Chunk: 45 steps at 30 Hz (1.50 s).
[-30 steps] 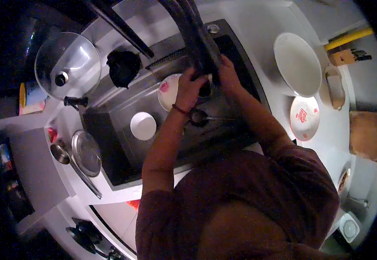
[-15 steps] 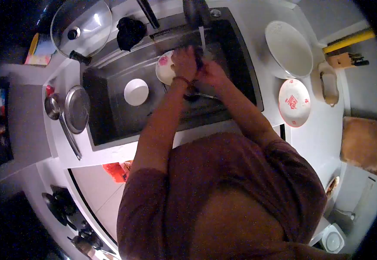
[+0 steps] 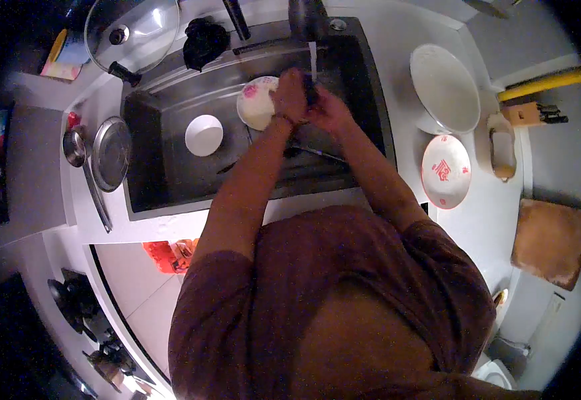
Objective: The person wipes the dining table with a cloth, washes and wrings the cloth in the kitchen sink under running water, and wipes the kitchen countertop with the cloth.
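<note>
Both of my hands are close together over the sink (image 3: 164,200), just below a running stream of water (image 3: 313,61). My left hand (image 3: 292,97) and my right hand (image 3: 329,111) are closed around a small dark object (image 3: 310,91), whose kind I cannot make out. Beside my left hand, a floral plate (image 3: 257,107) lies in the sink, partly covered by that hand. A white bowl (image 3: 204,135) sits further left on the sink floor. Under my wrists, a thin utensil handle (image 3: 320,154) shows in the basin.
On the right counter stand a large white basin (image 3: 442,93), a red-patterned oval plate (image 3: 446,172), a knife block (image 3: 527,115) and a cutting board (image 3: 550,243). Left of the sink lie a ladle (image 3: 94,193), a round metal lid (image 3: 112,155) and a glass lid (image 3: 134,33). A black cloth (image 3: 205,43) is behind.
The view has shifted slightly. My hands stay together under the faucet around the dark object, with only small movement; the plate and bowl stay in the sink.
</note>
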Each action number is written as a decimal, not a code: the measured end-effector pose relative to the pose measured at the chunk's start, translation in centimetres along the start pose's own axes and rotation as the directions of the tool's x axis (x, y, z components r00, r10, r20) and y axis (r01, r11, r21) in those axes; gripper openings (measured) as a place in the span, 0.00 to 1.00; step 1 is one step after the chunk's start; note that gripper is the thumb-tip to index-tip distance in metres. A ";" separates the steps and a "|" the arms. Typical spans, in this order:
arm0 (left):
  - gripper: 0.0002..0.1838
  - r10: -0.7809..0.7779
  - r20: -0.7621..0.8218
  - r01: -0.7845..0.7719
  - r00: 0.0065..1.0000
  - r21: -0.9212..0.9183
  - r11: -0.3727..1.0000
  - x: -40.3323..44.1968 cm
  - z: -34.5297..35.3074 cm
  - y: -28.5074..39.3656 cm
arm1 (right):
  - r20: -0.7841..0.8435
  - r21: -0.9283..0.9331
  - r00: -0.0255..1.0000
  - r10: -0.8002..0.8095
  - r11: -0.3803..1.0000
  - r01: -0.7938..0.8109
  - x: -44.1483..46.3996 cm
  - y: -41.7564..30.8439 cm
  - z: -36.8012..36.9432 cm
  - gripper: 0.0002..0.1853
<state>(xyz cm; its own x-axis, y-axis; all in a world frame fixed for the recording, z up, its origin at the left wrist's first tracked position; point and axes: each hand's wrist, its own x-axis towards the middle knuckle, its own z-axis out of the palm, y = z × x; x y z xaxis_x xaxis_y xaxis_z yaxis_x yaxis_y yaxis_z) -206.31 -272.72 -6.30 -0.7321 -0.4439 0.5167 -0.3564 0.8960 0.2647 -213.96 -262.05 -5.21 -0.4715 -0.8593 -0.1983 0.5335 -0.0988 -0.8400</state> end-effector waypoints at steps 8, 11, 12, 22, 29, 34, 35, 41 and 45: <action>0.24 -0.314 0.275 0.415 0.909 -0.678 0.607 0.9 1.0 0.4 | 0.059 0.553 0.980 0.190 0.811 -0.191 3.3 -1.8 -1.3 0.14; 0.18 -0.248 0.135 0.275 0.959 -0.638 0.719 0.1 0.2 6.2 | 0.047 0.593 0.979 0.199 0.783 -0.188 5.4 1.0 -4.1 0.14; 0.16 -0.185 0.049 0.179 0.982 -0.568 0.803 -0.1 0.4 6.2 | 0.046 0.595 0.978 0.205 0.781 -0.192 6.3 2.4 -5.2 0.14; 0.19 -0.384 0.097 0.365 0.918 -0.581 0.727 0.7 1.0 -1.3 | 0.059 0.447 0.973 0.224 0.866 -0.227 6.4 0.0 -0.7 0.17; 0.21 -0.284 0.098 0.185 0.954 -0.936 0.298 -0.8 -1.5 -1.3 | -0.021 0.199 0.998 0.052 0.979 -0.047 5.4 -1.5 0.2 0.20; 0.15 -0.192 0.283 0.342 0.940 -0.770 0.539 1.4 -2.0 2.1 | 0.525 0.504 0.839 0.144 0.742 -0.443 5.5 0.0 -3.4 0.18; 0.15 -0.202 0.251 0.321 0.947 -0.687 0.652 1.4 -1.8 2.1 | 0.671 0.495 0.740 0.031 0.726 -0.479 6.0 0.8 -4.5 0.18; 0.20 -0.333 0.144 0.359 0.932 -0.237 0.903 -0.7 3.8 -1.3 | 0.013 0.458 0.856 0.517 0.758 -0.465 3.5 1.7 0.6 0.13; 0.19 -0.405 0.296 0.471 0.865 -0.202 0.859 0.7 -1.7 3.2 | 0.100 0.442 0.882 0.460 0.773 -0.454 6.4 5.1 -4.3 0.13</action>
<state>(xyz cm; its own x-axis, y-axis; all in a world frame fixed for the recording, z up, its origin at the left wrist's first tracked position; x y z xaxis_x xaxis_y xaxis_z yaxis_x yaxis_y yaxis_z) -206.95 -270.17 -3.73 -0.6609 -0.7439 0.0986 -0.5337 0.5584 0.6351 -217.29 -265.85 -12.91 -0.0998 -0.8537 -0.5112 0.9373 0.0918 -0.3363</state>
